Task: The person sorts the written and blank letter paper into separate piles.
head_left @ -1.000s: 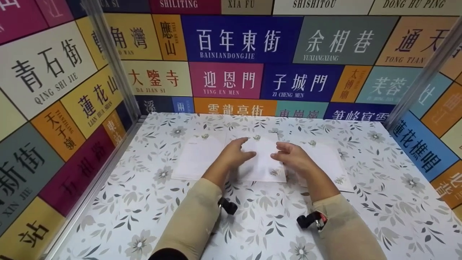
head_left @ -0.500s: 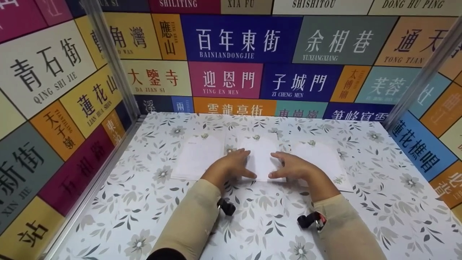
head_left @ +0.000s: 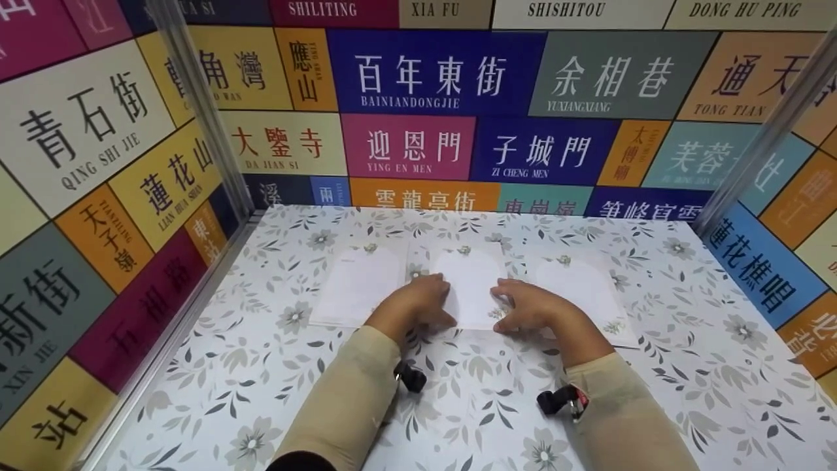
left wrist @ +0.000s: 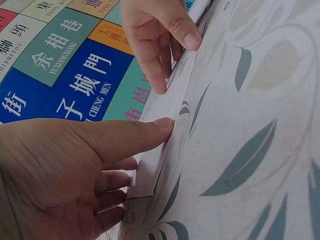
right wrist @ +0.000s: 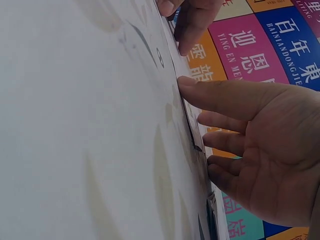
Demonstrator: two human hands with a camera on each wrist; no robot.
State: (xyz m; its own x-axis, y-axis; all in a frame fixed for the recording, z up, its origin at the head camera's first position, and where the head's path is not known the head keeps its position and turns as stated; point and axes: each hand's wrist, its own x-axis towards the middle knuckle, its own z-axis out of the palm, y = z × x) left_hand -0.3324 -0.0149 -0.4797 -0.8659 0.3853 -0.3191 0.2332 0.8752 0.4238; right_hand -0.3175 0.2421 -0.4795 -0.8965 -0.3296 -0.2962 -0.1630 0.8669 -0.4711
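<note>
Three pale sheets of paper with small floral prints lie side by side. My left hand [head_left: 418,304] rests at the left side of the middle sheet [head_left: 471,281], its thumb by the near edge. At the opposite side is my right hand [head_left: 533,307], thumb likewise near the front corner. Both hands have relaxed, spread fingers. In the left wrist view, the left thumb [left wrist: 162,123] touches the edge of the sheet [left wrist: 147,177]. The right wrist view has the right thumb [right wrist: 187,82] at the sheet's edge. Parts of the sheet's sides are hidden under the hands.
The left sheet [head_left: 359,281] and the right sheet [head_left: 579,284] flank the middle one. A leaf-patterned cloth [head_left: 471,405] covers the table. Colourful panels with printed characters [head_left: 418,144] enclose the back and sides, with metal posts [head_left: 203,98] at the corners.
Both hands have come down toward the near part of the middle sheet, thumbs now by its front edge. Over the last half second they have moved slightly apart. The sheets look unmoved.
</note>
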